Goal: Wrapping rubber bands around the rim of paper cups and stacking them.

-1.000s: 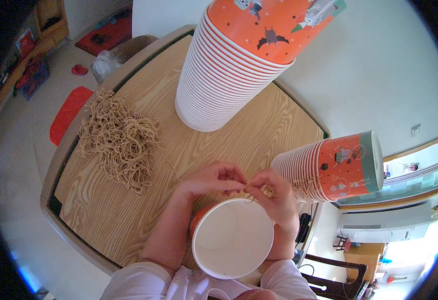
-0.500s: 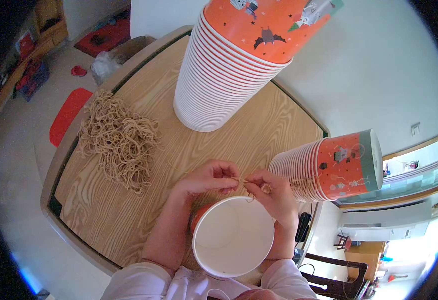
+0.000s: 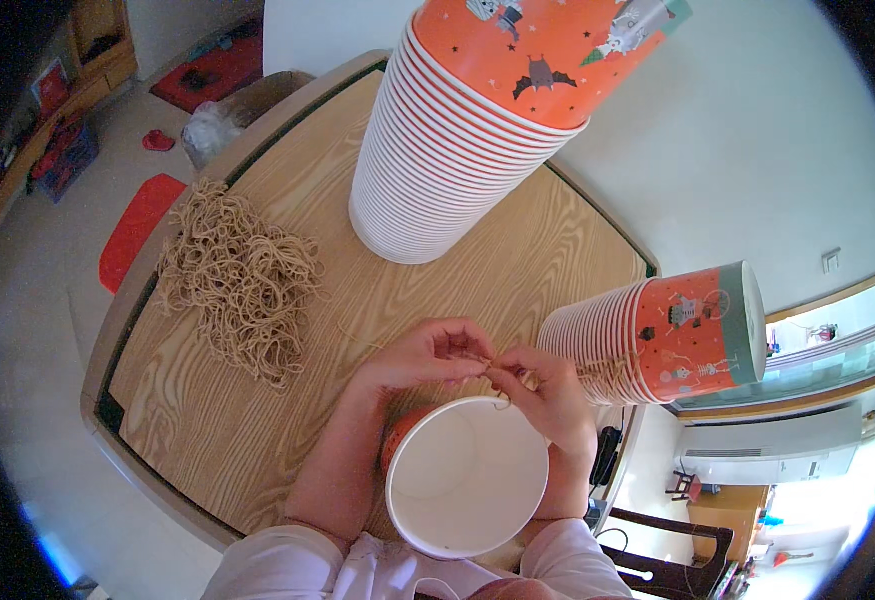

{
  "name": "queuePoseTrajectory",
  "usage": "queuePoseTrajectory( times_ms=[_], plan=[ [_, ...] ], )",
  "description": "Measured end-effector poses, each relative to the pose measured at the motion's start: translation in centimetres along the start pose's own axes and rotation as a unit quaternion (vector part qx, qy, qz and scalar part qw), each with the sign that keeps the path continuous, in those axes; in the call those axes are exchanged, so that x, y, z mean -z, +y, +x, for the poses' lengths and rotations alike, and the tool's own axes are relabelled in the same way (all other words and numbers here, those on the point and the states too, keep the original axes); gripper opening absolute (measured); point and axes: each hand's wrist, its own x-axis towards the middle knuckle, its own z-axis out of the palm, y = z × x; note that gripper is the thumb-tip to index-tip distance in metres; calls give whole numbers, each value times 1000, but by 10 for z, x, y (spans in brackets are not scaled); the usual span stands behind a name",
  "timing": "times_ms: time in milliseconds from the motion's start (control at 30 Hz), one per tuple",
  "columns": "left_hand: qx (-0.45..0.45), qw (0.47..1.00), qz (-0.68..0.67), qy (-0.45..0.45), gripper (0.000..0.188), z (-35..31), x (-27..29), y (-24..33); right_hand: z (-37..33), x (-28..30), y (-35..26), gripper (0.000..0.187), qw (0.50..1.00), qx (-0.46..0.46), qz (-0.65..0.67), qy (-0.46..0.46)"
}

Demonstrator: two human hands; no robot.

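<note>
Just beyond the rim of a paper bucket, white inside and orange outside, my two hands meet fingertip to fingertip. My left hand pinches a piece of tan twine, its fingers curled. Against it, my right hand is closed on the same twine, and a short end hangs below its fingers. How the twine is looped between the fingertips is too small to make out. The bucket stands between my forearms, close to my body, its mouth facing up. A loose heap of tan twine lies on the table to the left.
A tall stack of nested orange-and-white buckets stands at the far side of the wooden table. To the right is a shorter stack with twine strands along its rims. A dark chair stands at lower right.
Both hands stay at nearly the same place. The left fingertips have shifted slightly right, closer against the right ones, with the twine still held.
</note>
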Motion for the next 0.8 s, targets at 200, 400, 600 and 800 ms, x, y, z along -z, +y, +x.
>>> queuePoseTrajectory(
  times_ms=[200, 400, 600, 800],
  plan=[
    [-13, 1000, 25, -4, 14, 1, 2, -2, 0, 2, 1, 10, 1000, -5, -9, -25],
    [-13, 1000, 28, 0, 13, -3, 4, -1, -1, 2, 1, 10, 1000, 4, -14, -13],
    [27, 999, 44, 8, 15, -3, 0, 4, -2, 2, 5, 9, 1000, 7, -5, -6],
    [63, 995, -30, 65, 15, -5, 1, 6, -3, 5, 3, 8, 1000, -7, -8, 19]
  ],
)
